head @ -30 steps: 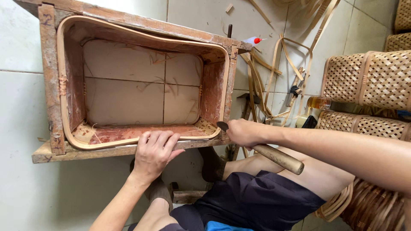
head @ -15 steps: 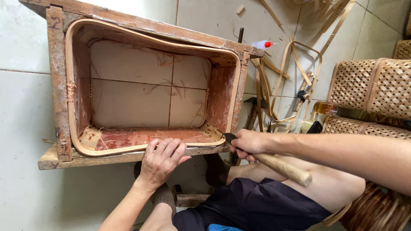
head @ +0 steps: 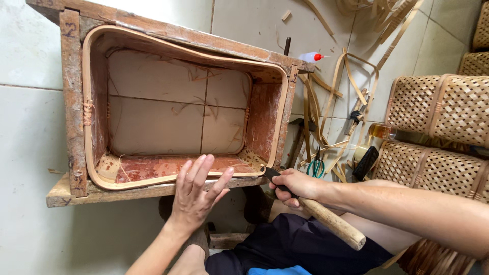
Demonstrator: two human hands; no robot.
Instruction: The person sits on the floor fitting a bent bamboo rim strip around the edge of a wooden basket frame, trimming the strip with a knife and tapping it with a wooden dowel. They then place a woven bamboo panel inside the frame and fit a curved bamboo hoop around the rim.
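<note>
A worn wooden box frame (head: 71, 117) stands open-topped on the tiled floor, with a bent bamboo strip rim (head: 86, 81) lining its inside. My left hand (head: 197, 193) lies flat, fingers spread, on the frame's near edge and the strip. My right hand (head: 298, 186) grips a knife with a long wooden handle (head: 333, 224); its dark blade (head: 270, 173) touches the strip at the frame's near right corner.
Woven bamboo baskets (head: 440, 109) are stacked at the right. Loose bamboo strips (head: 351, 76), green-handled scissors (head: 317, 167), a small glue bottle with a red cap (head: 311, 57) and a small amber bottle (head: 382, 131) lie on the floor beside the frame. My legs are below.
The view has shifted slightly. My left hand has slid a little right along the near edge, and my right hand with the knife stays at the near right corner.
</note>
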